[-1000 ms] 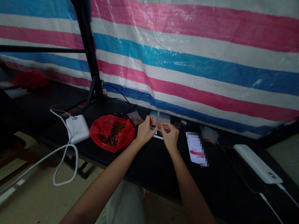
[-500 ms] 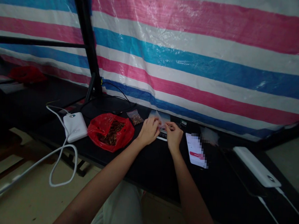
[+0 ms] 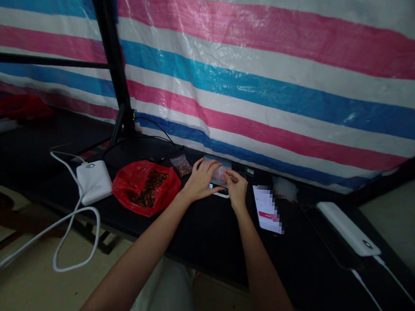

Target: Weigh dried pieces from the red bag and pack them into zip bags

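Note:
A small clear plastic bag (image 3: 219, 175) lies over a flat kitchen scale (image 3: 223, 193) near the striped sheet, its contents hard to make out. My right hand (image 3: 237, 188) pinches the bag's right side between thumb and fingertips. From the left, my left hand (image 3: 200, 179) reaches over the scale with thumb and fingers apart, its fingertips at the bag's edge. Just left of that hand sits a small zip bag (image 3: 181, 165) filled with brown bits. Farther left an opened red plastic bag (image 3: 120, 180) holds many brown nut-like or seed-like pieces (image 3: 150, 188).
On the black table (image 3: 202, 231), a lit phone (image 3: 266, 209) lies right of my hands. Beyond it are a crumpled clear bag (image 3: 285, 188) and a white power bank (image 3: 348, 229) with cables. Another white power bank (image 3: 92, 181) stands at left, its cable hanging over the edge.
My left hand has opened, its thumb spreading away from the fingers. The clear bag, held up between both hands before, now lies lower and flatter over the scale. The view has shifted slightly right.

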`<action>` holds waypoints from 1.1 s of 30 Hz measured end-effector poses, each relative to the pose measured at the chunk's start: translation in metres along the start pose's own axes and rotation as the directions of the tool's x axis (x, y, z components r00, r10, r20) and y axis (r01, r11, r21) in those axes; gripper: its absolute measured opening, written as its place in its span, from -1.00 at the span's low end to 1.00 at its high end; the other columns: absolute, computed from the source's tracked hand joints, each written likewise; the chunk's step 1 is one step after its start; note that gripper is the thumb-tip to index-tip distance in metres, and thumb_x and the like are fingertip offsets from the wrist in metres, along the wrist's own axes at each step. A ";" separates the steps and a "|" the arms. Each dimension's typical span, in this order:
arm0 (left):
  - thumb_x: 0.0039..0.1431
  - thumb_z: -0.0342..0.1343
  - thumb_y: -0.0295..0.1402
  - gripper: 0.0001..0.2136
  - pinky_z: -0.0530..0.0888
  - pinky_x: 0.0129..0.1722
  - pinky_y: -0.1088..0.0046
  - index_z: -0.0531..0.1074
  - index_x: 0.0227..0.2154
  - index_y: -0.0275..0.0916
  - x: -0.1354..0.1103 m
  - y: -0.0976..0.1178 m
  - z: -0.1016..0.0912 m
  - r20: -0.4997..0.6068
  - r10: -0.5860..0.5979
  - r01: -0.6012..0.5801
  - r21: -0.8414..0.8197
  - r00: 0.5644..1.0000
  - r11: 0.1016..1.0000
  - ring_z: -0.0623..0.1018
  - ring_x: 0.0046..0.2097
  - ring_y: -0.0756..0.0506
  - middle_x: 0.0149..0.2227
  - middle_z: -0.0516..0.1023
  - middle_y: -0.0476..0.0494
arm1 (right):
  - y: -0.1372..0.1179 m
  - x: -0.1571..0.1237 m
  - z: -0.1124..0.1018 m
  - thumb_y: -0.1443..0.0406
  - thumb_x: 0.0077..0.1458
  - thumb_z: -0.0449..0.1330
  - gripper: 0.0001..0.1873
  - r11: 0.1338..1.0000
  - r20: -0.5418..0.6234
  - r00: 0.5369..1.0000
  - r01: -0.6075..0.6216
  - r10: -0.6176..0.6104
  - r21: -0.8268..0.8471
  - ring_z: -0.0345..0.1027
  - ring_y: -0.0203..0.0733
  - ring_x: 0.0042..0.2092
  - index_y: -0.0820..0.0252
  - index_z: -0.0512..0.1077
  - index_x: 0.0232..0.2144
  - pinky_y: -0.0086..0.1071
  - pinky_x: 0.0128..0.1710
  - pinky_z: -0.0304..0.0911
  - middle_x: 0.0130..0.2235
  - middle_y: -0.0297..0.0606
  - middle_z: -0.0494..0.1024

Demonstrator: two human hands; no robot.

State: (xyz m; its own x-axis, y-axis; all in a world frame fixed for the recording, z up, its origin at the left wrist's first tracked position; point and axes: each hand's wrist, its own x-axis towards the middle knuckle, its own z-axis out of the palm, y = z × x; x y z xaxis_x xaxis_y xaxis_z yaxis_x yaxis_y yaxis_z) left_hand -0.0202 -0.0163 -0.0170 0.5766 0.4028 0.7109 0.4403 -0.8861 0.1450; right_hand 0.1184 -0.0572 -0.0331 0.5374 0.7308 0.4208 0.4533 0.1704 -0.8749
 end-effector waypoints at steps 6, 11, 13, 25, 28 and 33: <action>0.03 -0.02 -0.06 -0.47 -0.09 0.16 0.15 0.17 0.02 -0.26 0.000 -0.002 -0.001 0.015 0.037 -0.038 0.052 0.999 0.998 0.23 0.08 -0.15 0.00 0.30 -0.21 | 0.002 0.000 0.001 0.22 -0.15 0.14 -0.77 0.998 0.063 0.998 -0.001 -0.003 0.059 0.39 -0.23 -0.49 0.19 0.48 -0.41 -0.39 -0.48 0.31 -0.46 -0.28 0.53; 0.04 -0.01 -0.10 -0.50 -0.07 0.15 0.19 0.19 -0.01 -0.28 -0.001 -0.003 -0.002 0.040 0.083 -0.084 0.022 0.996 0.996 0.27 0.05 -0.13 -0.05 0.35 -0.20 | 0.001 0.001 0.000 0.26 -0.16 0.14 -0.80 0.994 0.082 0.996 0.014 -0.023 0.107 0.38 -0.23 -0.43 0.21 0.47 -0.42 -0.38 -0.40 0.31 -0.43 -0.27 0.53; 0.02 0.00 -0.07 -0.48 -0.03 0.13 0.17 0.20 -0.01 -0.27 -0.001 -0.003 -0.002 0.025 0.054 -0.054 0.025 0.998 0.998 0.30 0.01 -0.15 -0.08 0.37 -0.22 | -0.003 0.002 -0.001 0.25 -0.16 0.13 -0.81 0.983 0.121 0.992 0.009 -0.032 0.186 0.38 -0.23 -0.42 0.21 0.46 -0.45 -0.38 -0.39 0.30 -0.44 -0.27 0.52; -0.06 0.04 0.01 -0.42 0.11 -0.02 0.26 0.23 -0.03 -0.25 -0.002 0.001 -0.007 0.013 -0.011 0.012 -0.024 1.000 1.000 0.31 -0.07 -0.16 -0.10 0.36 -0.20 | -0.009 0.002 -0.006 0.29 -0.22 0.19 -0.87 0.974 0.102 0.993 0.030 -0.054 0.224 0.31 -0.30 -0.49 0.22 0.46 -0.52 -0.43 -0.43 0.23 -0.52 -0.33 0.48; -0.03 0.05 -0.05 -0.47 0.11 -0.03 0.27 0.24 -0.04 -0.23 -0.002 0.001 -0.005 0.026 -0.033 0.034 -0.029 0.999 0.999 0.31 -0.06 -0.16 -0.10 0.36 -0.19 | -0.007 0.002 -0.006 0.26 -0.20 0.18 -0.84 0.990 0.070 0.996 0.050 -0.059 0.130 0.32 -0.29 -0.49 0.22 0.47 -0.49 -0.43 -0.45 0.22 -0.50 -0.32 0.49; -0.06 0.05 0.00 -0.44 0.10 -0.02 0.25 0.23 -0.04 -0.24 -0.001 0.001 -0.001 0.029 -0.058 0.059 -0.045 0.998 0.997 0.31 -0.07 -0.16 -0.09 0.35 -0.19 | -0.002 0.003 -0.005 0.26 -0.16 0.15 -0.85 0.998 0.033 0.998 0.056 -0.056 0.002 0.33 -0.28 -0.50 0.19 0.47 -0.49 -0.43 -0.45 0.23 -0.50 -0.33 0.50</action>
State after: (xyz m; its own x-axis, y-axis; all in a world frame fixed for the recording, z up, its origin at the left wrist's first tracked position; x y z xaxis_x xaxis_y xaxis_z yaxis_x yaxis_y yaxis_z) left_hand -0.0213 -0.0179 -0.0165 0.5698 0.4600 0.6810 0.4426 -0.8700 0.2173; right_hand 0.1226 -0.0585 -0.0288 0.4876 0.7414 0.4610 0.4812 0.2124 -0.8505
